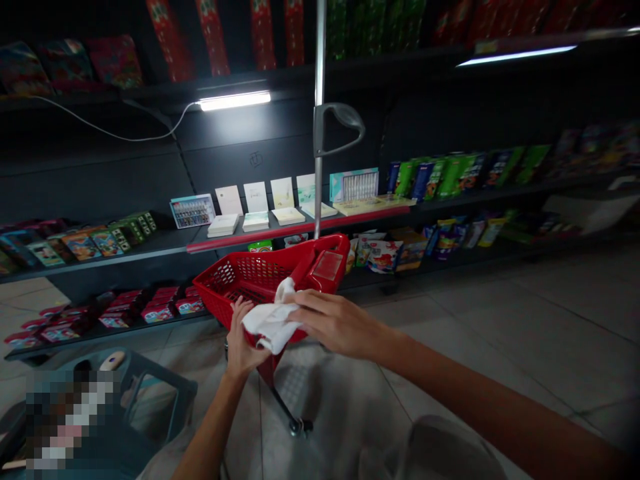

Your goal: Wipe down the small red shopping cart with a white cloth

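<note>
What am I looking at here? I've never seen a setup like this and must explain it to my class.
This single picture comes from a camera worn on a person's head, looking forward and down. There is no machine: those are the person's own bare hands. The left hand and right hand both grip a white cloth against the rim of a red plastic shopping basket, which stands on a wheeled stand with a tall metal pole. Behind it, dark shop shelves hold packaged goods.

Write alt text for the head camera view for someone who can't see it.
The person's bare left hand and right hand hold a crumpled white cloth against a red plastic shopping basket on a metal pole. Behind it, dark store shelves display colourful packaged goods.
</note>
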The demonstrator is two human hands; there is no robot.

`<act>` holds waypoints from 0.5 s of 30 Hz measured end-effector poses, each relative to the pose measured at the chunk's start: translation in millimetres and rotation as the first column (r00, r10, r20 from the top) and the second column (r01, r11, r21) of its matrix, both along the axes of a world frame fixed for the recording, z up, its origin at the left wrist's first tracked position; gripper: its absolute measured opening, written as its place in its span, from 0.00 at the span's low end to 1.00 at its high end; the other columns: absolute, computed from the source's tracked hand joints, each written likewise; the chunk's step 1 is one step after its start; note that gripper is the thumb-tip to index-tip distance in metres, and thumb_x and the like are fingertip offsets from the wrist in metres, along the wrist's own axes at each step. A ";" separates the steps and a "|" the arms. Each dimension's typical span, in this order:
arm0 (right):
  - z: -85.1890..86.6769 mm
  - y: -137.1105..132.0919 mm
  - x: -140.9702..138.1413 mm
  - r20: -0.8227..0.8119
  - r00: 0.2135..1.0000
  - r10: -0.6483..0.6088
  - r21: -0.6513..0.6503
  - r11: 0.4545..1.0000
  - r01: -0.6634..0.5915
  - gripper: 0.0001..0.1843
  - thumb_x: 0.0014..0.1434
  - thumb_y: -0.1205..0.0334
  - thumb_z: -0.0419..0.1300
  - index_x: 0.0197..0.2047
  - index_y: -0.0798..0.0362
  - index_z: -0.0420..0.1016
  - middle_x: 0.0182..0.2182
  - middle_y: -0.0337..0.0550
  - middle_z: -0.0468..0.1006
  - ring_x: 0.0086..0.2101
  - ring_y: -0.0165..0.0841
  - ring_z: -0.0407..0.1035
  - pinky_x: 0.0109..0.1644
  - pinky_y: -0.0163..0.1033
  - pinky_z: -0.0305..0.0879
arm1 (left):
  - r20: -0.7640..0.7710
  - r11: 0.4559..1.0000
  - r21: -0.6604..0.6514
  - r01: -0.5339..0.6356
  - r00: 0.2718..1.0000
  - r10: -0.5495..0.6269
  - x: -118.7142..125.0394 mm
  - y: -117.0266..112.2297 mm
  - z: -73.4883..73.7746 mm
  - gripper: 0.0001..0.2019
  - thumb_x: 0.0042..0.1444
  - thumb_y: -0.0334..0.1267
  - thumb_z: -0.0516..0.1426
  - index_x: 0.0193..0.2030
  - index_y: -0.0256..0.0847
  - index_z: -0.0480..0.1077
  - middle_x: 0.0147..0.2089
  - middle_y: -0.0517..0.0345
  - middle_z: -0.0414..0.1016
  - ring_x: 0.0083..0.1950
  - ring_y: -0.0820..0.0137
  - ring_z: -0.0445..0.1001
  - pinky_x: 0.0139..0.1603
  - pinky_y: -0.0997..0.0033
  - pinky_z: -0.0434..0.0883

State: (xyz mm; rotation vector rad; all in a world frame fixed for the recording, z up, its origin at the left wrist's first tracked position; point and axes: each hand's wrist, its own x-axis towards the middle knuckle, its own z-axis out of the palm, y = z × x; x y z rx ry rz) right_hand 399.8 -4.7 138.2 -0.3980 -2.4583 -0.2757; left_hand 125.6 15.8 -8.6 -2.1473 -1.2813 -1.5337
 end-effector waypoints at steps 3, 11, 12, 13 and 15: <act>0.0 15.9 25.6 -0.091 0.996 -0.001 -0.026 1.000 -0.002 0.12 0.69 0.67 0.54 0.51 0.54 0.76 0.55 0.54 0.75 0.57 0.39 0.70 0.62 0.46 0.72 | 0.011 0.999 0.019 0.044 0.999 -0.044 -5.0 -3.5 4.2 0.42 0.47 0.44 0.66 0.68 0.38 0.58 0.65 0.39 0.67 0.73 0.44 0.61 0.70 0.37 0.63; -17.1 46.3 62.2 -0.276 0.950 -0.144 -0.033 0.990 0.140 0.12 0.68 0.67 0.52 0.50 0.51 0.74 0.47 0.52 0.75 0.51 0.40 0.72 0.55 0.44 0.72 | -0.018 0.985 -0.110 0.132 0.991 -0.135 -41.1 -15.1 18.0 0.40 0.47 0.44 0.66 0.67 0.39 0.59 0.69 0.37 0.65 0.75 0.43 0.56 0.71 0.36 0.61; -18.0 52.6 66.0 -0.332 0.925 -0.184 -0.074 0.983 0.169 0.11 0.69 0.65 0.52 0.49 0.51 0.73 0.46 0.51 0.75 0.50 0.40 0.72 0.55 0.45 0.72 | -0.011 0.983 -0.126 0.132 0.991 -0.135 -45.4 -16.7 18.5 0.40 0.48 0.44 0.66 0.67 0.39 0.59 0.70 0.36 0.63 0.75 0.43 0.55 0.71 0.36 0.60; -17.9 60.6 70.5 -0.411 0.880 -0.236 -0.126 0.971 0.202 0.10 0.69 0.63 0.52 0.49 0.51 0.73 0.45 0.50 0.76 0.48 0.40 0.73 0.55 0.46 0.71 | -0.001 0.981 -0.143 0.133 0.991 -0.135 -49.4 -18.3 18.5 0.40 0.48 0.45 0.66 0.68 0.39 0.59 0.72 0.35 0.61 0.76 0.43 0.55 0.72 0.36 0.59; -14.2 81.8 81.2 -0.605 0.714 -0.351 -0.245 0.936 0.253 0.11 0.69 0.58 0.52 0.50 0.51 0.71 0.44 0.49 0.76 0.46 0.41 0.72 0.54 0.47 0.70 | 0.032 0.974 -0.181 0.139 0.990 -0.136 -56.9 -21.7 17.6 0.42 0.49 0.46 0.66 0.69 0.39 0.57 0.74 0.34 0.57 0.76 0.43 0.54 0.72 0.36 0.58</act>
